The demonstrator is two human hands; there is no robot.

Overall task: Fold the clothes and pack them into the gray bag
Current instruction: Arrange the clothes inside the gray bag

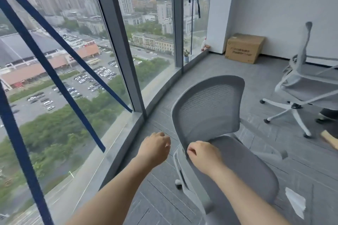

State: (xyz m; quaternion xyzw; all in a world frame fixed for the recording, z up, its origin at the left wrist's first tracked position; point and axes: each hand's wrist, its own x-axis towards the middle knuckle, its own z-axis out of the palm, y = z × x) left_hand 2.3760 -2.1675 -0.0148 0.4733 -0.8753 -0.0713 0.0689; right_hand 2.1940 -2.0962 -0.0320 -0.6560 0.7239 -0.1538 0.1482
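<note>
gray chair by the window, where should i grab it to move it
Take the gray chair by the curved top rim of its backrest, coming from behind on the window side where both hands already are. The rim looks like a firm frame; the mesh below would likely give. The right hand is at the seat's rear edge, the left hand beside it, holding nothing.

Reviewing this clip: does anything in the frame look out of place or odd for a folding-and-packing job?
Yes. No clothes or gray bag are in view. Both hands, left hand and right hand, hover with loosely curled fingers, holding nothing, near the gray mesh office chair. A white scrap of paper lies loose on the gray floor.
</note>
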